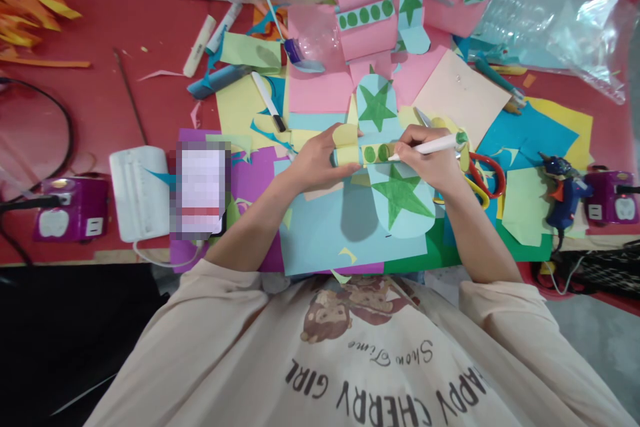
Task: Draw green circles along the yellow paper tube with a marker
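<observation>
My left hand (315,163) steadies a paper cutout, thumb below and fingers above its pale yellow strip (345,155). Two green dots (369,154) are coloured on the strip, with another green patch beside the pen tip. Rounded light-blue flaps, each with a green star (400,197), extend above and below this strip. In my right hand (433,163) is a white marker pen (437,145) with a green end, its tip at the strip. Light-blue paper (320,233) lies beneath. Scissors with red handles (495,177) sit just right of my right hand, partly hidden.
A similar pink paper piece (367,43) stands at the back beside a clear plastic bottle (320,40). Markers (200,47) and paper scraps lie left of it. A phone (201,187) is at the left, a blue glue gun (561,193) at the right, near a purple power socket (613,197).
</observation>
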`<state>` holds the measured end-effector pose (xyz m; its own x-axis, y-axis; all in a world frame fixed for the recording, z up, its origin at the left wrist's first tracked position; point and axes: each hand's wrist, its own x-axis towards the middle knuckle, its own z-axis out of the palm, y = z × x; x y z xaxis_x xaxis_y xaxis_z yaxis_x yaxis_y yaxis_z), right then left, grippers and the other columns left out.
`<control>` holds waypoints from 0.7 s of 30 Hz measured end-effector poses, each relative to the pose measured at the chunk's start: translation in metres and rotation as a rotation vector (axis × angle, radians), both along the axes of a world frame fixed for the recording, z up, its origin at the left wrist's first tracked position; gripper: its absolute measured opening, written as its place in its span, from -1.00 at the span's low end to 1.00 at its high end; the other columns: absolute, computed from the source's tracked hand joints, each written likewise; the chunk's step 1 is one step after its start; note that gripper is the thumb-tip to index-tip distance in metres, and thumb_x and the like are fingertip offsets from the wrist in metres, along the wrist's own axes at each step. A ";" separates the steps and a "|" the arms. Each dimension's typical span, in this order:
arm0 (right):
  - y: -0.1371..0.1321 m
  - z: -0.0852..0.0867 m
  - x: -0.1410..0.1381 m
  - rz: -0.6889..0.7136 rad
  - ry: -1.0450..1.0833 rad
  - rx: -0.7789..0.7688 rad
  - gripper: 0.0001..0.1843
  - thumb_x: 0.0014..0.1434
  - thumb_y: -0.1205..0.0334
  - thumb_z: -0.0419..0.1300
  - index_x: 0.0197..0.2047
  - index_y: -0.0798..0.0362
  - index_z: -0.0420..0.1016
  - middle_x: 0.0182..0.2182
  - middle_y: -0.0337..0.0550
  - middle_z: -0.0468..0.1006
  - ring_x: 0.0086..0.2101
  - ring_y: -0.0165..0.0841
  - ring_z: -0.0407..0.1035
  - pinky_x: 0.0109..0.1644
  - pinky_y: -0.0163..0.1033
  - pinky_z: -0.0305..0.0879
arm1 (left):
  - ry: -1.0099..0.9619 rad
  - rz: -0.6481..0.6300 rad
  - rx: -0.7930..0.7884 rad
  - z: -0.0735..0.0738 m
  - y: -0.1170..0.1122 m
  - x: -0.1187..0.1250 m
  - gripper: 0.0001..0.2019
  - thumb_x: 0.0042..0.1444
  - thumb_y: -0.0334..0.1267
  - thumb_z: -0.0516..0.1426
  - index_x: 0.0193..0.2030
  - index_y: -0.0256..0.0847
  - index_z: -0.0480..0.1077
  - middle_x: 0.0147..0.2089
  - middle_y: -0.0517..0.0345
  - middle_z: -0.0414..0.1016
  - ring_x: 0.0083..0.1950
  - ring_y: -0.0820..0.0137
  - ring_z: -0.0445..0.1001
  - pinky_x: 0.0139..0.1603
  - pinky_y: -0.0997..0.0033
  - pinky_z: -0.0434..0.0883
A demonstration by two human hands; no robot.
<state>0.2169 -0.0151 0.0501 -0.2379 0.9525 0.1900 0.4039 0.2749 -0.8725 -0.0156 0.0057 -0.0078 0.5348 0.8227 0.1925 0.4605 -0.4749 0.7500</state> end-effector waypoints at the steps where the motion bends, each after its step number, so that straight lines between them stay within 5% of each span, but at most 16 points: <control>1: 0.000 0.000 0.000 0.001 0.000 -0.002 -0.74 0.01 0.31 0.13 -0.64 0.02 0.17 -0.69 -0.36 0.20 -0.61 -0.53 0.02 -0.52 -0.30 -0.01 | 0.002 0.001 -0.001 0.000 0.000 0.000 -0.42 0.05 0.03 0.15 0.16 -0.26 0.36 0.13 -0.06 0.49 0.13 0.11 0.49 0.15 0.18 0.43; 21: 0.001 -0.009 0.002 -0.097 0.015 0.025 -0.76 0.13 0.25 0.18 -0.54 0.00 0.28 -0.66 -0.35 0.25 -0.60 -0.49 0.07 -0.51 -0.26 0.05 | 0.030 0.011 -0.029 0.003 -0.001 0.000 -0.43 0.05 0.02 0.15 0.16 -0.23 0.35 0.14 -0.03 0.49 0.16 0.11 0.47 0.19 0.17 0.40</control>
